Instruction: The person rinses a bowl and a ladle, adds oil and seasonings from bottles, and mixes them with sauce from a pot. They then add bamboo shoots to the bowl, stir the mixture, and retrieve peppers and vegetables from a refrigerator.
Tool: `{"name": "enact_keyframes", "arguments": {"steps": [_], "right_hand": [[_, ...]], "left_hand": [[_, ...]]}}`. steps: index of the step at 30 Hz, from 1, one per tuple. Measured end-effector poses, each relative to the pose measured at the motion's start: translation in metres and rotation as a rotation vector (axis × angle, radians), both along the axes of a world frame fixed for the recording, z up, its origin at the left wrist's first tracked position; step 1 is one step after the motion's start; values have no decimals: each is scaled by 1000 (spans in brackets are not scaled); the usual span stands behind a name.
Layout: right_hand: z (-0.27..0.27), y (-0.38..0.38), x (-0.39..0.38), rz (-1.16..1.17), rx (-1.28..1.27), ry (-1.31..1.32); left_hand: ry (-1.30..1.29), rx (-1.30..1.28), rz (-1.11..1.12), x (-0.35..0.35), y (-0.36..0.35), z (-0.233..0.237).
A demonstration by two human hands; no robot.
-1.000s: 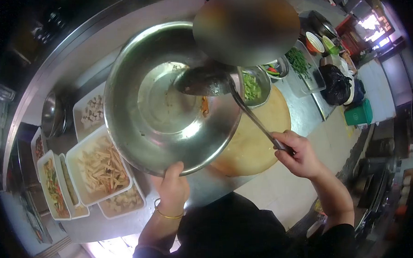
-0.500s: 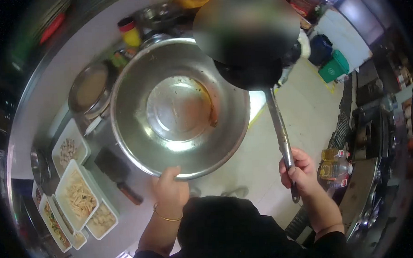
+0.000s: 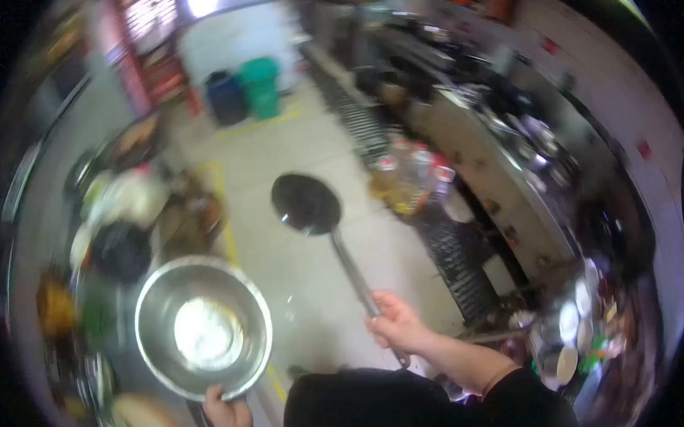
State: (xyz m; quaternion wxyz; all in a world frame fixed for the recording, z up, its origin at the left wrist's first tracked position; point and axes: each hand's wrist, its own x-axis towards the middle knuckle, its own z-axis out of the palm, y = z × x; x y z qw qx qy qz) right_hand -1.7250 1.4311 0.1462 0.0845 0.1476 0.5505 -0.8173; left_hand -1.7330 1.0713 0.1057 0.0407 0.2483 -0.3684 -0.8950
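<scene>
My left hand (image 3: 231,415) is closed on the near rim of a wide stainless steel basin (image 3: 254,309), at the lower left. Something small and reddish clings inside the basin near its bottom, though blur hides what it is. In my right hand (image 3: 396,323) is the long metal handle of a large ladle (image 3: 306,203), with the fingers wrapped round it. The ladle's dark, round bowl points forward over the floor, to the right of the basin and apart from it.
Plastic oil bottles (image 3: 413,176) stand by a floor drain grate (image 3: 455,273) on the right. A stove counter (image 3: 499,149) runs along the right wall. A green bin (image 3: 260,87) and a dark blue barrel (image 3: 226,96) stand at the back. Bowls (image 3: 567,364) lie at lower right.
My view has swung right, toward the aisle and stove counter. The basin now sits lower left and looks smaller. The ladle has moved down, away from the camera. Both hands keep their grip.
</scene>
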Motion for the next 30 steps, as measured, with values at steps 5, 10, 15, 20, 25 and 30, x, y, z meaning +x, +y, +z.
{"name": "enact_keyframes", "arguments": {"steps": [5, 10, 15, 20, 25, 30], "right_hand": [[-14, 103, -36, -335, 28, -33], [-46, 216, -60, -866, 21, -182], [-26, 305, -39, -1410, 68, -196], [-44, 366, 11, -1783, -45, -152], [-59, 460, 57, -1850, 322, -338], [-86, 624, 121, -1871, 1050, -370]], "left_hand": [[-10, -553, -303, -113, 68, -40], [-251, 117, -410, -255, 215, -35], [-167, 128, -824, -391, 403, -67], [-86, 54, -1243, -426, 629, -3], [-29, 169, -1457, -400, 825, 4], [-163, 183, -1522, -347, 980, 36]]}}
